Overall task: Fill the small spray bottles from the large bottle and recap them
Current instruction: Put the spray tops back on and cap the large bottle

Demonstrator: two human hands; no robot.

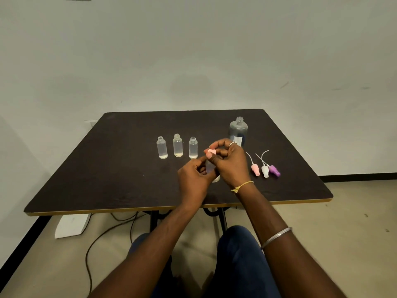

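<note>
Three small clear bottles stand uncapped in a row on the dark table (107, 168): the left one (162, 147), the middle one (177, 145) and the right one (193, 147). A fourth small bottle (211, 168) is gripped by my left hand (194, 175); most of it is hidden. My right hand (229, 162) pinches a pink spray cap (211, 152) at that bottle's top. The large clear bottle (238, 131) stands open behind my right hand. Three loose spray caps with dip tubes lie to the right: pink (255, 169), white (265, 171) and purple (274, 170).
The table's front edge (150, 210) runs just past my wrists. Cables (103, 235) and a white box (72, 225) lie on the floor under the table. My knees (236, 244) are below the table edge.
</note>
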